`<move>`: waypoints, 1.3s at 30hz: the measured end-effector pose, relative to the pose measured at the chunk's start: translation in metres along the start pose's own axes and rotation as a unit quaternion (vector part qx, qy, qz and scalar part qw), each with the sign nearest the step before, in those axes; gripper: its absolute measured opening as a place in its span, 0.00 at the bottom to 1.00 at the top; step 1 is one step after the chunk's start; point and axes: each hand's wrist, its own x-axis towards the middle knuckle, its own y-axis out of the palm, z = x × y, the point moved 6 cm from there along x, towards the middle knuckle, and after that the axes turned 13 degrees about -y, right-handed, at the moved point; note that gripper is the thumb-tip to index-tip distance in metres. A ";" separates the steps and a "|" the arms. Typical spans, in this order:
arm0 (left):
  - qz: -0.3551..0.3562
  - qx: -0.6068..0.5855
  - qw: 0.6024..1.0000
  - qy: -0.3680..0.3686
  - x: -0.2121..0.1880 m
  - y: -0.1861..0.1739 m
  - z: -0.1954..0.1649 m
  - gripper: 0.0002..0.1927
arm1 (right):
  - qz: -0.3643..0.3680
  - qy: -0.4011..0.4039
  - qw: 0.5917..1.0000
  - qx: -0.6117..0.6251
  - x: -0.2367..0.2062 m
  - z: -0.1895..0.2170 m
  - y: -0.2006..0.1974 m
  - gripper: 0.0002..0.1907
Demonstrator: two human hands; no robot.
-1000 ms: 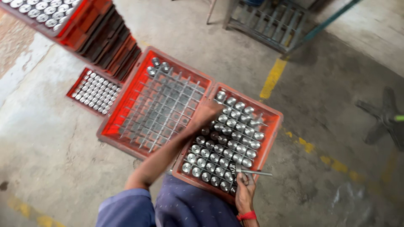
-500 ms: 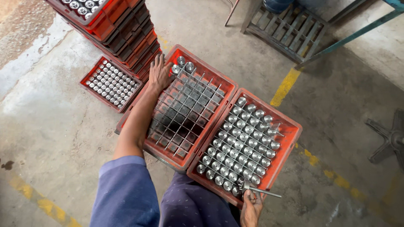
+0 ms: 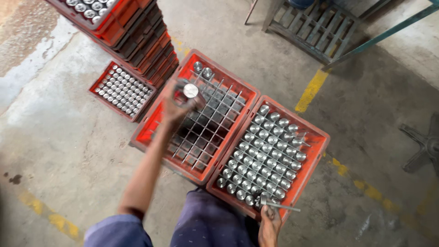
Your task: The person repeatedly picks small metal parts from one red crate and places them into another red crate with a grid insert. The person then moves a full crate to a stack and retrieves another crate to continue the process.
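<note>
left hand [image 3: 176,103] gripping metal cylinder [image 3: 190,90] over far end of near-empty gridded crate [image 3: 151,132] | right hand [image 3: 270,224] closed on thin rod [image 3: 281,206] at full crate [image 3: 315,151] | keep cylinder upright, centred over cell

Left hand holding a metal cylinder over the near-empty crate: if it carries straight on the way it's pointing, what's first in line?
Probably the two metal cylinders in the far corner of the gridded red crate; the left hand points that way. Depth is unclear, so it might pass above them.
</note>
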 end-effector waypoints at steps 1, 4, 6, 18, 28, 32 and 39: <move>0.077 -0.193 0.969 -0.136 -0.020 0.027 0.019 0.22 | 0.021 -0.007 1.000 0.006 0.004 0.005 0.012 0.21; 0.120 -0.200 0.935 -0.268 -0.101 0.116 0.049 0.04 | 0.098 -0.031 0.994 -0.025 0.013 0.027 0.049 0.20; 0.195 -0.129 0.953 -0.192 -0.166 0.155 0.042 0.02 | 0.130 -0.044 0.990 -0.034 0.013 0.050 0.061 0.20; 0.276 0.229 0.930 -0.078 -0.276 0.237 -0.056 0.23 | 0.243 -0.204 0.945 -0.077 0.007 0.157 0.051 0.23; 0.420 0.181 0.883 -0.110 -0.334 0.283 -0.021 0.22 | 0.289 -0.073 0.954 0.005 0.038 0.116 -0.033 0.20; 0.332 0.302 0.889 -0.094 -0.283 0.286 0.007 0.33 | 0.115 -0.115 0.983 0.089 0.062 0.107 -0.069 0.18; 0.233 0.324 0.914 0.080 -0.143 0.364 -0.001 0.33 | -0.006 -0.123 0.983 0.139 0.056 0.073 -0.103 0.13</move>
